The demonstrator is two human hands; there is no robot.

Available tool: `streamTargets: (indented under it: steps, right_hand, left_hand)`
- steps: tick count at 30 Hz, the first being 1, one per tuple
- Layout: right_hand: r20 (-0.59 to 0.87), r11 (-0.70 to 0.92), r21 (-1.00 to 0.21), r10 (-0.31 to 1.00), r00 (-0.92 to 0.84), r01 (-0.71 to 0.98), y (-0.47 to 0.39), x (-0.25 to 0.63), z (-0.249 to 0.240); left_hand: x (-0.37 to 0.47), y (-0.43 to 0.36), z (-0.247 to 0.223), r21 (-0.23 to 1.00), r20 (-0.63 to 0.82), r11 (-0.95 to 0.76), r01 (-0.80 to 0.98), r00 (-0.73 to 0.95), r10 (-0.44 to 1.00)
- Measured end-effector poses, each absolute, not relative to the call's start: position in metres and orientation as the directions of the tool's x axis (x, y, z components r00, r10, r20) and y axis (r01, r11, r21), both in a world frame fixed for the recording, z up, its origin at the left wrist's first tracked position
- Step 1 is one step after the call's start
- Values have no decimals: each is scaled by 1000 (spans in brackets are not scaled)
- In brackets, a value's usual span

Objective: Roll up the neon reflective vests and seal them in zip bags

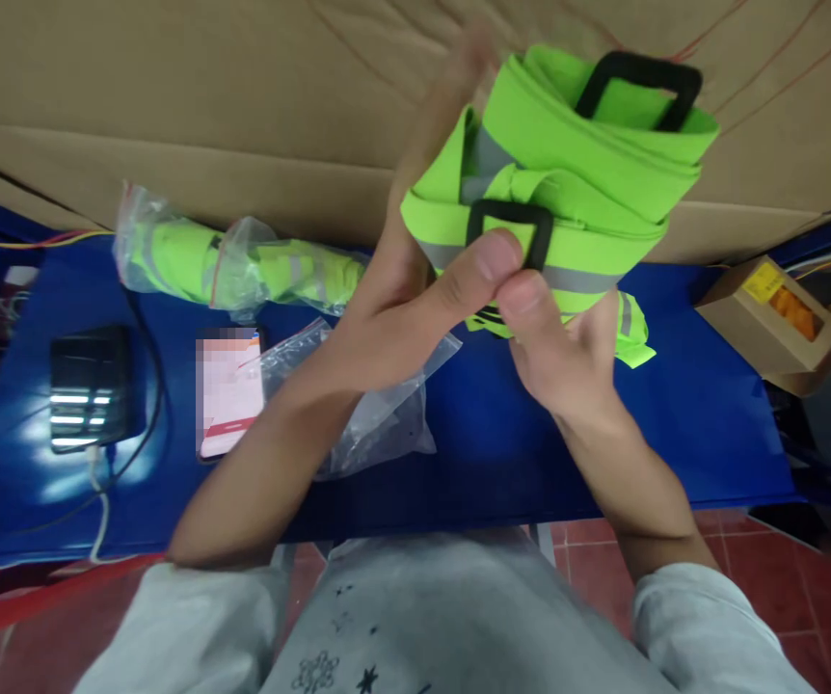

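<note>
A rolled neon-green reflective belt with grey stripes and black buckles is held up above the table in front of me. My left hand grips its left side, the thumb pressed beside the lower black buckle. My right hand holds the roll from below, its thumb tip close to the left thumb; its other fingers are mostly hidden behind the roll. Another black buckle sticks out at the top. More green reflective material lies on the table behind my right hand.
Bagged green reflective rolls lie along the back of the blue table. A clear plastic bag and a phone rest near my left forearm. A black device with cables stands left, a cardboard box right.
</note>
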State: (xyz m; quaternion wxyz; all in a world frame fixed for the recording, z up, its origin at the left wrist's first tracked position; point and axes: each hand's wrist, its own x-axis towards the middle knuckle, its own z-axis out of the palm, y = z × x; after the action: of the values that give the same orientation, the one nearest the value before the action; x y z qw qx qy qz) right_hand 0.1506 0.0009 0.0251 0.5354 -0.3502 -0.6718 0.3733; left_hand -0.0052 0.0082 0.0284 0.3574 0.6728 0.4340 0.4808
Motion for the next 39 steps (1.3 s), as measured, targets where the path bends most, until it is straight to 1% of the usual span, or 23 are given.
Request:
streamTargets:
  steps: [3,4,5,6,7,8,9,10,11,13,15,18,22,24,26,28,30,32,33,35,37,39]
  right_hand:
    - [405,451,-865,887,-224,219,1,174,16]
    - [388,440,-861,893,-229,254,1,183,9]
    - [367,422,-863,901,-230,277,1,192,0]
    - [332,390,-873,915,-229,292,0,200,-10]
    - [284,348,-887,930,-235,305,-1,207,-21]
    - [232,302,-899,942,-241,317,-3,213,-31]
    - [183,260,-908,951,-248,328,-5,217,-40]
    - [149,228,-915,958,-246,333,-7,220,-48]
    - [129,204,-921,964,-234,333,-9,223,-54]
    - [111,164,-940,976,-186,299,-11,228,-64]
    - [70,99,-971,988,-140,217,-11,232,-70]
    - [-29,-19,-996,992,-124,85,-11,236,-79]
    - [-75,-69,-996,991,-110,54,-13,235,-86]
    - [-70,-68,-997,994,-79,35,-14,235,-85]
    - [-52,-52,-999,997,-57,16,-14,236,-80]
    - [-39,-35,-999,994,-99,37,-15,238,-72]
    - [-54,-35,-996,971,-234,85,-15,242,-64]
    - [-90,-34,-988,922,-376,154,-15,244,-59]
    - [-109,-26,-980,899,-423,197,-15,245,-57]
    - [-144,6,-953,871,-470,303,-15,245,-57]
    - [-189,27,-915,853,-486,402,-15,245,-59]
    - [-220,28,-883,857,-465,469,-14,246,-61]
  left_hand:
    - [-25,-5,30,894,294,-377,241,320,901]
    - [-31,-11,24,873,263,-377,310,352,898]
    - [-35,-17,15,822,195,-351,448,359,913]
    - [-37,-24,4,706,132,-320,632,327,936]
    - [-38,-29,-8,533,97,-270,802,259,961]
    - [-38,-34,-19,377,37,-191,907,191,981]
    - [-38,-37,-29,270,-19,-168,948,180,983]
    - [-37,-40,-36,208,-80,-178,962,198,977]
    - [-37,-41,-41,185,-138,-214,959,240,961]
    - [-38,-42,-41,201,-202,-302,932,341,918]
    - [-38,-41,-37,226,-212,-353,908,400,892]
    - [-31,-36,-37,258,-202,-384,886,438,876]
    - [-12,-31,-52,264,-153,-385,885,432,889]
    - [-6,-31,-56,299,-107,-380,875,426,898]
    - [-6,-33,-56,341,-31,-409,846,445,895]
    - [-8,-35,-53,365,57,-456,812,469,881]
    - [-12,-36,-50,366,123,-507,780,500,857]
    - [-14,-36,-50,353,148,-559,750,545,825]
    - [-14,-36,-52,344,139,-580,739,571,809]
    - [-13,-36,-57,329,72,-602,728,616,785]
    - [-9,-37,-65,328,-25,-603,727,644,764]
    - [-4,-39,-71,340,-93,-585,737,645,759]
